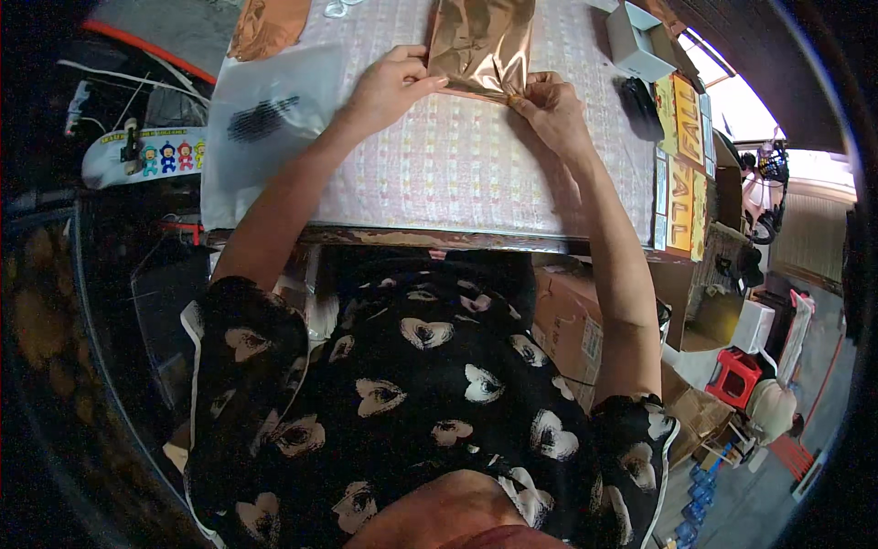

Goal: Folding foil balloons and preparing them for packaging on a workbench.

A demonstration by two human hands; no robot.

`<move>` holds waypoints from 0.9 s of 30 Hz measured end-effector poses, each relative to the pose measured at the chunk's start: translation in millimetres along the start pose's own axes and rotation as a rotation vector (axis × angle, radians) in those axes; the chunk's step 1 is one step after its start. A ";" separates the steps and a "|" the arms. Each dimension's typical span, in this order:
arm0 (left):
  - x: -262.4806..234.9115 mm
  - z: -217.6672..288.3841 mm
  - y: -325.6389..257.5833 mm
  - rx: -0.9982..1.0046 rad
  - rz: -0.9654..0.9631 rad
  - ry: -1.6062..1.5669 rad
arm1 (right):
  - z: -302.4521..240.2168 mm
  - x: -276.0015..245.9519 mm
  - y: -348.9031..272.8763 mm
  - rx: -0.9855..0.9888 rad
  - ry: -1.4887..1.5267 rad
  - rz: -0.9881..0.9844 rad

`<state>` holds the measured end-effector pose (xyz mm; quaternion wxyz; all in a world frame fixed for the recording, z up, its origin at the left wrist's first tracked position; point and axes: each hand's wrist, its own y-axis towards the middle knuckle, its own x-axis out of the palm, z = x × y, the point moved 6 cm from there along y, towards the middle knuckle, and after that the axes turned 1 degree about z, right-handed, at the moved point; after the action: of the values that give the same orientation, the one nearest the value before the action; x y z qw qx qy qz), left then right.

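A shiny copper-coloured foil pouch [482, 41] lies at the far middle of the table, its upper end cut off by the edge of the view. My left hand [391, 90] holds the pouch's near left corner, thumb along the edge and fingers bent beside it. At the near right corner my right hand [553, 112] pinches the foil between thumb and curled fingers. The near edge between both hands looks creased. To the left of my left forearm lies a clear plastic bag [279, 105] with dark print.
Another copper-coloured pouch [271, 26] lies at the far left. A white open box [639, 44], a black object [642, 108] and yellow printed boxes [680, 197] line the right side. The table's near edge [430, 240] runs beneath my forearms. Cardboard boxes [569, 320] stand below.
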<state>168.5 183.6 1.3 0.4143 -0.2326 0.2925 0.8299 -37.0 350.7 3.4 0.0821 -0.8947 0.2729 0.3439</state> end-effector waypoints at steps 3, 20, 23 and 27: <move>0.8 2.7 1.9 0.024 0.020 0.012 | 6.8 4.9 4.1 -0.009 0.094 -0.019; 3.1 -9.0 3.2 -0.029 0.066 0.006 | 16.0 8.4 2.7 0.026 0.062 0.032; 5.4 -8.2 3.4 -0.020 0.043 0.017 | 16.9 8.6 1.7 0.039 0.066 0.032; 7.3 -5.5 2.9 -0.009 0.054 0.041 | 24.9 10.2 3.7 0.085 0.185 0.051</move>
<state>162.9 182.4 -6.4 0.3847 -0.2435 0.3031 0.8371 -46.9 351.5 -21.9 0.0856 -0.9111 0.3166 0.2498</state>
